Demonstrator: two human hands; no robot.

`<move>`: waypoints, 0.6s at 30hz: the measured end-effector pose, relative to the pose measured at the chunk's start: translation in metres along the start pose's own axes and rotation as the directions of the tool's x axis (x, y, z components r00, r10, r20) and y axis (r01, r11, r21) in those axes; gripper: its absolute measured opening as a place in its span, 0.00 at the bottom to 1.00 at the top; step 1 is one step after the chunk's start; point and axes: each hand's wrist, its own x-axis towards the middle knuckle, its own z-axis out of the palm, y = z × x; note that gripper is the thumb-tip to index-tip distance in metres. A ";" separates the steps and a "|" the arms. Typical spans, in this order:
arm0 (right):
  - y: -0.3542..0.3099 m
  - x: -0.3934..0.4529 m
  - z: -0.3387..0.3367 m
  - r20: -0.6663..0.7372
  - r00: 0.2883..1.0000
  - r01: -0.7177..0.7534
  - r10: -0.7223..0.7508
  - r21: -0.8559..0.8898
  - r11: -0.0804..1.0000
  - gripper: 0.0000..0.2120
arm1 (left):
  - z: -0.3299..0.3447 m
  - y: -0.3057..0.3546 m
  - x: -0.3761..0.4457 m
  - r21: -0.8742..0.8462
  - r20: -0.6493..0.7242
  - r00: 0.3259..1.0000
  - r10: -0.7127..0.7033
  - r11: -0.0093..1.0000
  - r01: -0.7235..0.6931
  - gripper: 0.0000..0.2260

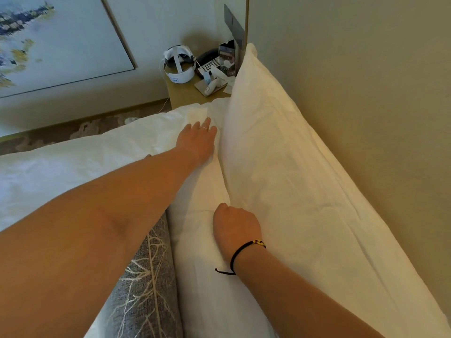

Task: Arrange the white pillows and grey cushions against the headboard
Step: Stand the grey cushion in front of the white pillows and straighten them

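Against the headboard [366,93], a white pillow [280,167] stands on edge lengthwise.

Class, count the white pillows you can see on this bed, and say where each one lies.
2. One white pillow stands against the headboard. A second white pillow lies in front of it, under both hands. Others may be out of frame.

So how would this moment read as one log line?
left hand flat on front white pillow | right hand closed on it | rear pillow against headboard
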 end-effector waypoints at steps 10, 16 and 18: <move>-0.015 -0.075 0.000 -0.144 0.985 -0.096 0.093 -0.014 0.995 0.05 | 0.018 -0.010 -0.026 0.114 0.200 0.977 0.072 0.989 -0.097 0.31; -0.034 -0.152 0.028 -0.058 0.969 -0.237 0.239 0.038 0.971 0.37 | 0.014 -0.014 -0.039 0.125 0.142 0.959 -0.244 0.966 0.227 0.33; -0.035 -0.163 0.029 -0.035 0.962 -0.270 0.270 0.002 0.963 0.39 | 0.013 -0.010 -0.043 0.047 0.135 0.945 -0.297 0.955 0.293 0.33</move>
